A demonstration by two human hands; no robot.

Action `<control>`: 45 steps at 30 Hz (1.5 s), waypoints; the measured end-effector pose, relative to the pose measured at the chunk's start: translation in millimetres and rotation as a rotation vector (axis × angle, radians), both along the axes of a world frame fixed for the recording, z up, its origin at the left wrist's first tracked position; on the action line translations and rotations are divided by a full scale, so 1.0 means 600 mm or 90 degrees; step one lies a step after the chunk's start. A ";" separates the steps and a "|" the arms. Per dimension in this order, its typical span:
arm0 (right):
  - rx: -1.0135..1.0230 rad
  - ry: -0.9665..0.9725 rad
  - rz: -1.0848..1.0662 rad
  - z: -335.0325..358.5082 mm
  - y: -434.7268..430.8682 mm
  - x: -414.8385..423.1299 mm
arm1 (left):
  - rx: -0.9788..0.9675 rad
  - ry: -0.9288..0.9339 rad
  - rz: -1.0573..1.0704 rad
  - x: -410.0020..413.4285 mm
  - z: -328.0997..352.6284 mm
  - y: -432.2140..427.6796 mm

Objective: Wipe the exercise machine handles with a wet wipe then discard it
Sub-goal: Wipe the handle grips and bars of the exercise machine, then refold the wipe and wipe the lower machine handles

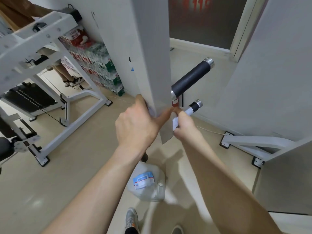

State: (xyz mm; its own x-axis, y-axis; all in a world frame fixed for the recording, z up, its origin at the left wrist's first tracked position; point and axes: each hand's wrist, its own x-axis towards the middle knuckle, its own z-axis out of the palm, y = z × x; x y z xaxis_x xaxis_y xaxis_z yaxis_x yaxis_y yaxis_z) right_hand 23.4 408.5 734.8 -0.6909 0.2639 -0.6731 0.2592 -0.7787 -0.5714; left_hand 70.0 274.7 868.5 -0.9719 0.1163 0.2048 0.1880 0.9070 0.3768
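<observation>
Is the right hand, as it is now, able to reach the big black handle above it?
Probably yes. The right hand, holding a wet wipe, sits just below the big black handle, with open space between them; the grey panel stands to its left.

Black foam handles, white wet wipe

Upper handle [190, 78] angled up-right (chrome-capped); lower handle [195, 105] beneath it, folded wipe [175, 124] bunched at its near end.

The left hand [136, 125] grips the edge of the grey machine column [152, 65]; the right hand [183, 124] pinches a white wet wipe [175, 124] against the lower black handle [195, 106] — the upper handle [190, 78] is bare.
</observation>
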 end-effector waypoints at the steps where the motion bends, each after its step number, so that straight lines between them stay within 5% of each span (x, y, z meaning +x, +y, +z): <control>1: -0.013 0.009 -0.007 0.005 0.012 -0.003 | 0.000 -0.002 -0.003 0.000 0.000 0.000; 6: -0.026 0.038 -0.132 0.025 0.079 -0.024 | 0.014 -0.010 -0.012 -0.004 -0.005 0.014; 15: 0.065 -0.002 -0.018 -0.010 -0.013 -0.008 | -0.022 0.059 -0.002 -0.014 -0.009 -0.010; 21: 0.043 0.071 -0.185 0.033 0.065 -0.022 | 0.005 0.026 -0.025 -0.006 -0.006 0.000; 30: 0.056 0.014 -0.361 0.041 0.188 0.061 | 0.058 0.010 -0.029 0.022 -0.005 -0.007; 34: 0.037 0.123 -0.343 0.027 0.156 0.169 | 0.227 0.359 -0.137 0.052 -0.026 -0.034; 36: 0.025 0.169 -0.293 0.017 0.121 0.235 | 0.250 0.414 -0.233 0.089 -0.044 -0.040; 38: 0.042 0.219 -0.251 0.037 0.061 0.308 | 0.244 0.251 -0.370 0.136 -0.066 -0.037; 42: 0.136 0.226 -0.279 0.082 -0.068 0.432 | 0.410 -0.316 -0.406 0.229 -0.100 -0.040; 45: 0.257 0.122 -0.314 0.111 -0.152 0.526 | 0.522 -0.417 -0.462 0.296 -0.101 -0.076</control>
